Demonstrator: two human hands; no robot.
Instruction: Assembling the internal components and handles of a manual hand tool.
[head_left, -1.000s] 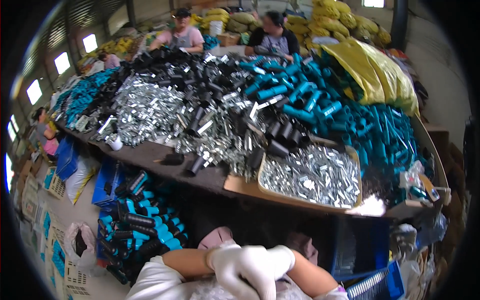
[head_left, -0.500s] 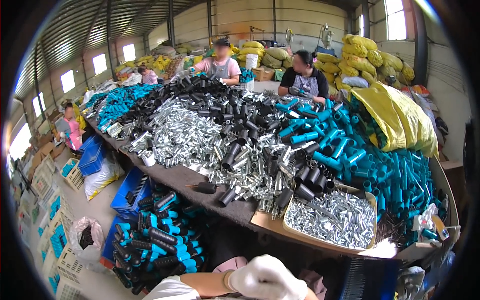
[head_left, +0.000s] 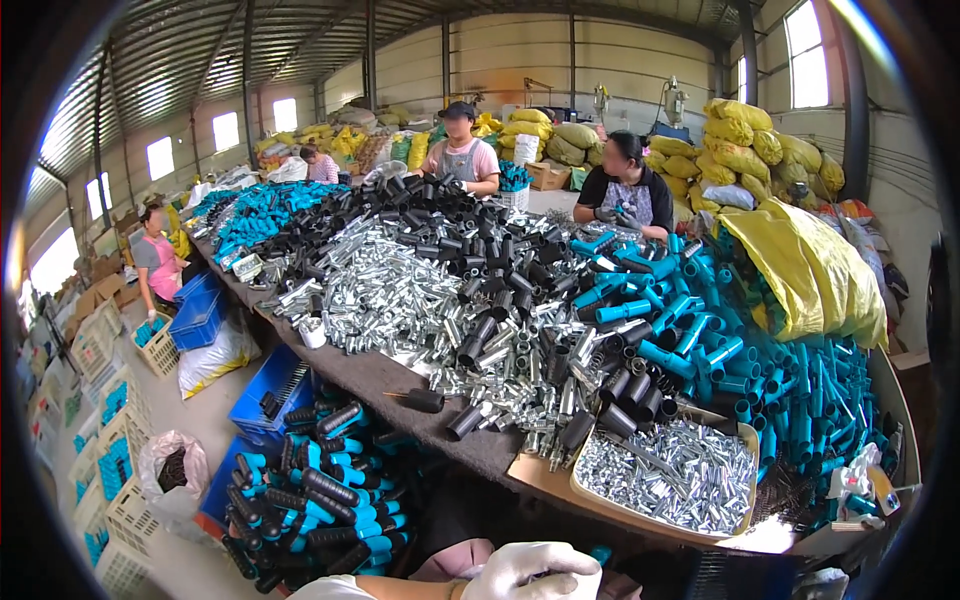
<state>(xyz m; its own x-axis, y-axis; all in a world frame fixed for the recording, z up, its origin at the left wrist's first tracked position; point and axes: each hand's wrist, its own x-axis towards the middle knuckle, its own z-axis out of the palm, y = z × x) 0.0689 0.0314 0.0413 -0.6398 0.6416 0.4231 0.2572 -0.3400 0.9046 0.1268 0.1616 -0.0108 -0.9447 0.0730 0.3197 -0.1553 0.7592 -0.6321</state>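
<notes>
At the lower edge my left hand, in a white glove, is closed with its fingers curled. What it holds is hidden from here. A small teal piece shows just beyond its fingers; I cannot tell whether it is gripped. My right hand cannot be made out. Left of my hand lies a heap of teal and black handles. Ahead, at the table's near edge, a shallow tray holds many small silver metal pins.
The table bears heaps of silver metal sleeves, black tubes and teal tubes. Blue bins and crates stand on the left. Several people work around the table. Yellow sacks are stacked behind.
The view has shifted, so the scene sits lower and farther right. My left hand has turned, showing its curled fingers, and the teal piece has come into sight. The person at far left now reaches down to a crate.
</notes>
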